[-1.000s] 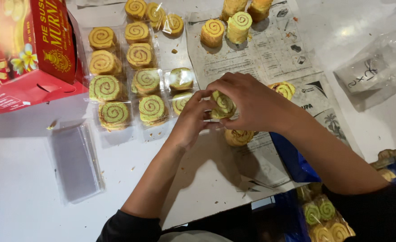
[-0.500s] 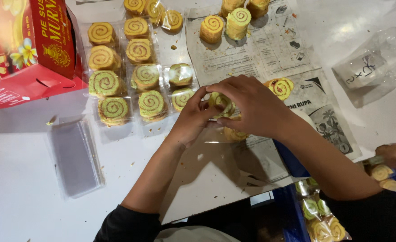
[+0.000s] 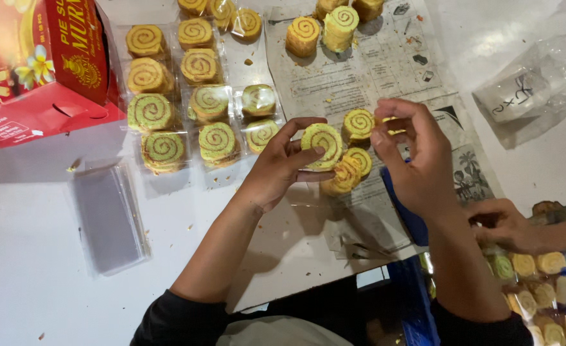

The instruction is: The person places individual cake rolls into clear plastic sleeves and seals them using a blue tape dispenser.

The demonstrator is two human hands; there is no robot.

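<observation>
Two bare hands over white tabletop [image 3: 33,282] and printed newspaper sheet [image 3: 385,64] — red cardboard box [image 3: 39,64] far left, rows of wrapped spiral-swirl pastry rolls [image 3: 187,102] beside. Left hand [image 3: 279,166] pinching green-and-yellow spiral roll [image 3: 322,145] between thumb and fingers; right hand [image 3: 417,160] just beside, fingertips narrowed on small crinkled clear wrapper [image 3: 393,125].
</observation>
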